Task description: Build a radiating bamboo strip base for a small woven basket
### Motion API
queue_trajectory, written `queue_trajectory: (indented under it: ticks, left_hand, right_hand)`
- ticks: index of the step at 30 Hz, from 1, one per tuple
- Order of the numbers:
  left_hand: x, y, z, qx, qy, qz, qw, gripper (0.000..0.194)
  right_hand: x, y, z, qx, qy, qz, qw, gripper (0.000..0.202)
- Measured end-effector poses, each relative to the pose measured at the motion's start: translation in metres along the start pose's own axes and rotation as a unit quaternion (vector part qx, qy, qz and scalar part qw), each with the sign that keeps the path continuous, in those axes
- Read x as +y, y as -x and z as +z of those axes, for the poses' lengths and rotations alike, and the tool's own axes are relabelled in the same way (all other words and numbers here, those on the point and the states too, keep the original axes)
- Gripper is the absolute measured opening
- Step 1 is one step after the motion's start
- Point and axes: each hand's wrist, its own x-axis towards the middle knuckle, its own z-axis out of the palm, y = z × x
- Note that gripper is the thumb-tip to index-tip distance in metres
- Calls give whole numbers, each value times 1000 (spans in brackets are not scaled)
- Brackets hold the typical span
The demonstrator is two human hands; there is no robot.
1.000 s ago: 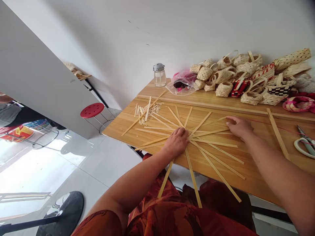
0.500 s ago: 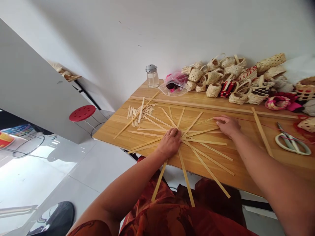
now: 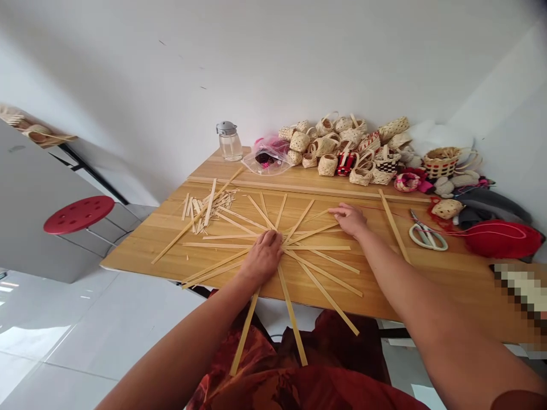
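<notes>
Flat bamboo strips (image 3: 318,248) radiate like spokes across the table, several crossing at one centre and some overhanging the front edge. Pressed down on that centre, my left hand (image 3: 264,253) has its fingers curled together over the crossing, which it largely hides. To the right, my right hand (image 3: 349,219) pinches the outer end of a thin, narrow strip (image 3: 315,217) that runs in toward the centre. This thin strip lies just above the neighbouring spokes in the view.
White-handled scissors (image 3: 428,236) and a loose strip (image 3: 394,225) lie right of my hands. Strip scraps (image 3: 209,208) are heaped left. Small woven baskets (image 3: 328,164) line the back, beside a plastic bag (image 3: 267,156) and lidded bottle (image 3: 229,142). A red stool (image 3: 79,214) stands left.
The view has swung right, bringing a red pouch and more of the table's right side into sight. Both hands keep the same grips on the strips.
</notes>
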Motion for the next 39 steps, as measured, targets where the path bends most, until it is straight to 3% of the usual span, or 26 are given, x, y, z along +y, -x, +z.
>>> queue_trajectory:
  ticks: [3, 8, 12, 17, 23, 28, 34, 39]
  left_hand:
    - [0, 0, 0, 1, 2, 3, 1000, 39]
    - [-1, 1, -1, 0, 8, 7, 1000, 38]
    - [-4, 2, 2, 11, 9, 7, 1000, 39]
    - [-6, 2, 4, 15, 19, 9, 1000, 40]
    - [-6, 1, 0, 8, 17, 17, 1000, 38]
    - [-4, -1, -8, -9, 13, 17, 1000, 38]
    - [7, -5, -15, -33, -10, -22, 999, 36]
    - [12, -2, -8, 4, -7, -37, 999, 36]
  right_hand:
    - [4, -1, 0, 4, -45, -9, 999, 25]
    - [13, 1, -15, 25, -119, -2, 993, 39]
    - [23, 15, -28, 66, -136, 21, 988, 36]
    - [21, 39, -26, 59, -134, 30, 989, 30]
    - [12, 77, -37, 4, -85, 13, 996, 23]
    - [22, 103, -40, 1, 19, -60, 998, 31]
    - [32, 105, -27, 36, 44, -84, 995, 32]
    - [46, 99, -20, 47, 64, -111, 991, 27]
